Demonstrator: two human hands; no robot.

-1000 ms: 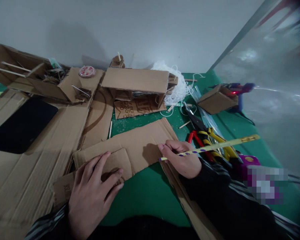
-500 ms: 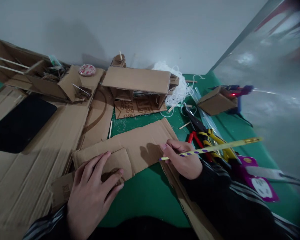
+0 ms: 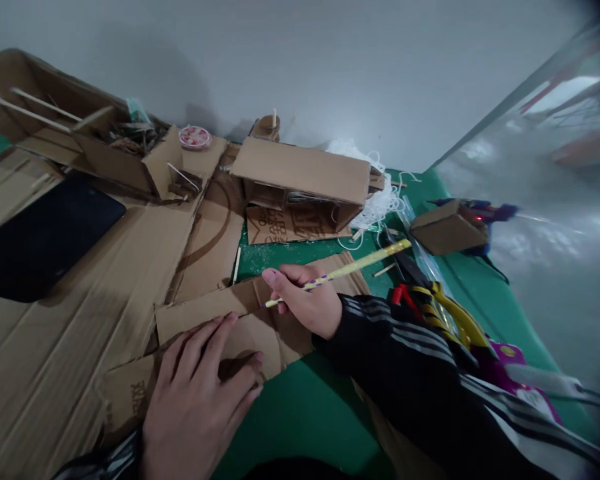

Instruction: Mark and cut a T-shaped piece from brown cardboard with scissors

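My left hand [image 3: 205, 387] lies with its fingers spread on a small cardboard piece [image 3: 260, 337], pressing it onto a longer cardboard strip [image 3: 180, 322]. My right hand [image 3: 307, 303] is closed on a yellow pencil [image 3: 363, 261] with purple dots. The pencil slants up to the right, and its point is close to the small piece's upper edge, just right of my left fingertips. A short dark line shows between the point and those fingertips. Whether the point touches the cardboard I cannot tell.
A cardboard box structure [image 3: 300, 163] stands at the back beside white string [image 3: 380, 200]. At left are a black flat panel [image 3: 50, 237] and a compartmented cardboard box [image 3: 110, 150]. Pliers [image 3: 457, 317] and a glue gun [image 3: 500, 211] by a cardboard block [image 3: 447, 227] are at right.
My right hand has moved left with the pencil, from the strip's right end to the small piece's upper edge. My left hand stays on the small piece. The view has shifted slightly.
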